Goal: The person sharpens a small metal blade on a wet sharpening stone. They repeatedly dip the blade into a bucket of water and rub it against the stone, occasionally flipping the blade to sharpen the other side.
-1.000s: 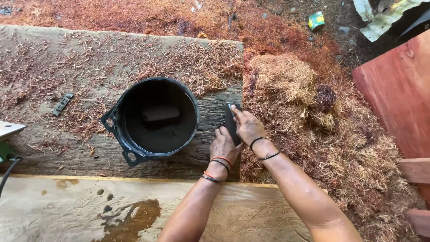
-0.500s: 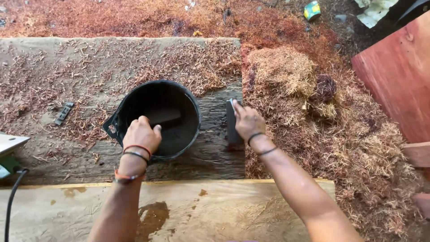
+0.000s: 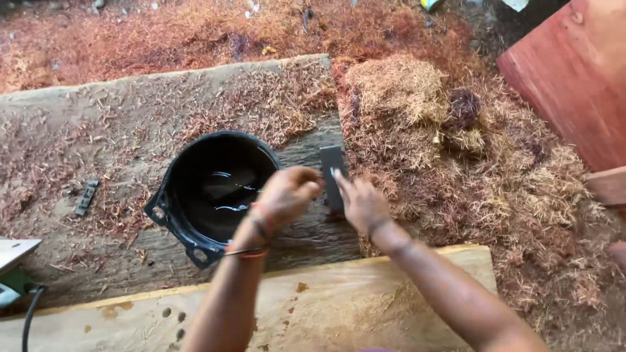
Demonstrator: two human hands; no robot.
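A: Nearest, a pale wooden plank (image 3: 365, 293) is noted along the bottom edge, spotted with damp marks. Both forearms cross over it.

B: And the hands?

A: The left hand (image 3: 287, 192) is held loosely curled above the right rim of the black bucket (image 3: 166, 208); nothing can be made out in its grip. The right hand (image 3: 360, 203) is laid flat, fingers spread, on the near end of a dark rectangular sharpening stone (image 3: 331, 171). The stone is pressed down, not clamped. The two hands are close together but not touching.

B: Where is the stone placed?

A: On the weathered grey board (image 3: 130, 117), just beside the bucket and near the board's right edge.

B: Risks?

A: Likely three. The stone may be nudged off that edge into the heap of wood shavings (image 3: 456, 150), being held by pressure alone. The bucket may be knocked by the left wrist, and its contents spilled across the board. Grit from scattered shavings may be carried onto the stone.

B: Bucket contents?

A: A shallow pool of dark liquid, probably water, is seen with bright reflections; a flat dark shape seems to lie in it, unidentified.

B: Farther off?

A: A small dark metal piece (image 3: 86, 197) at left, a reddish timber panel (image 3: 574, 85) at upper right.
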